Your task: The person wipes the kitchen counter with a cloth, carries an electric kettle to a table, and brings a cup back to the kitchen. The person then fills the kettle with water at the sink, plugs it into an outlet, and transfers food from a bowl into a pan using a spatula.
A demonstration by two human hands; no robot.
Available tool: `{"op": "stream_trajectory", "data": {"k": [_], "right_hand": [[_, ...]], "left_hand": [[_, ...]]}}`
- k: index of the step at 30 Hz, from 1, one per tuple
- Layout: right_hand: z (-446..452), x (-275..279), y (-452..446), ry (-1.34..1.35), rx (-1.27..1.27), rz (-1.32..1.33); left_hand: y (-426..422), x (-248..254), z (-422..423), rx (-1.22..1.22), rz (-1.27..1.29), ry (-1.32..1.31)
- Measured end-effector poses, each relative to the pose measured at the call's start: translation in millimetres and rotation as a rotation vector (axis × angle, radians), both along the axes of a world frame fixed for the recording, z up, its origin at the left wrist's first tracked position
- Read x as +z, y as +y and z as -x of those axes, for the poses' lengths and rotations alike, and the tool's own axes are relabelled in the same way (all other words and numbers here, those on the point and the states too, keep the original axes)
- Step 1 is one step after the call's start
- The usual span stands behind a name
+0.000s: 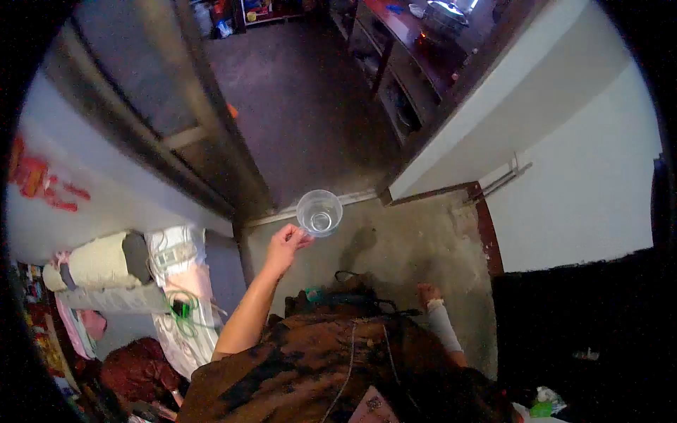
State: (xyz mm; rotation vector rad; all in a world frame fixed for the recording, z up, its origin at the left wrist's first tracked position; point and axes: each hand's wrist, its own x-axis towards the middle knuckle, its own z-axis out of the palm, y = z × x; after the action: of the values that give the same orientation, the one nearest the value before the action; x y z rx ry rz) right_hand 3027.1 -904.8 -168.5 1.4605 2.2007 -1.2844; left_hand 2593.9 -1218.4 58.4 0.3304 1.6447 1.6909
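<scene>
A clear, see-through cup (320, 213) is held out in front of me, its round mouth facing up toward the camera. My left hand (288, 244) pinches it at the lower left side, with thumb and fingers closed there. The cup looks empty and hangs above the floor near a doorway sill. My right hand (428, 292) hangs low at my right side, with a white wrap or sleeve (442, 326) on the forearm. Its fingers are too small and blurred to make out, and nothing shows in it.
Beyond the sill (360, 197) lies a darker room. A dark wooden counter (416, 49) with shelves runs along its right, bearing a lidded pot (446, 13). A wooden door (162, 106) stands at left. Nearer, a rolled mat (99, 261) and green cable (185, 319) lie on a surface.
</scene>
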Motion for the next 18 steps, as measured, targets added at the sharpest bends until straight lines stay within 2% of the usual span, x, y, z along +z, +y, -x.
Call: {"op": "stream_trajectory", "data": {"k": [3, 5, 7, 9, 10, 11, 13, 14, 17, 18], "right_hand": [[48, -23, 51, 0.229, -0.189, 0.224], [105, -10, 78, 0.231, -0.18, 0.235], [184, 8, 119, 0.252, -0.129, 0.221], [274, 47, 156, 0.282, -0.044, 0.205], [325, 73, 174, 0.298, 0.006, 0.19], [373, 99, 190, 0.322, 0.05, 0.177], [456, 133, 216, 0.375, 0.097, 0.161], [491, 141, 229, 0.407, 0.114, 0.155], [593, 95, 281, 0.587, 0.119, 0.21], [624, 133, 299, 0.409, 0.337, 0.069]], "left_hand": [[61, 5, 58, 0.028, 0.013, 0.012], [89, -1, 84, 0.048, 0.013, 0.01], [125, 1, 124, 0.059, 0.034, 0.047], [158, 8, 152, 0.165, 0.016, -0.094], [170, -1, 169, 0.185, -0.08, -0.097], [185, 13, 183, 0.224, 0.0, -0.083], [208, 34, 213, 0.292, -0.005, -0.095], [216, 35, 229, 0.313, -0.015, -0.092], [234, 35, 284, 0.357, -0.04, -0.037], [246, 41, 305, 0.397, -0.048, -0.053]]}}
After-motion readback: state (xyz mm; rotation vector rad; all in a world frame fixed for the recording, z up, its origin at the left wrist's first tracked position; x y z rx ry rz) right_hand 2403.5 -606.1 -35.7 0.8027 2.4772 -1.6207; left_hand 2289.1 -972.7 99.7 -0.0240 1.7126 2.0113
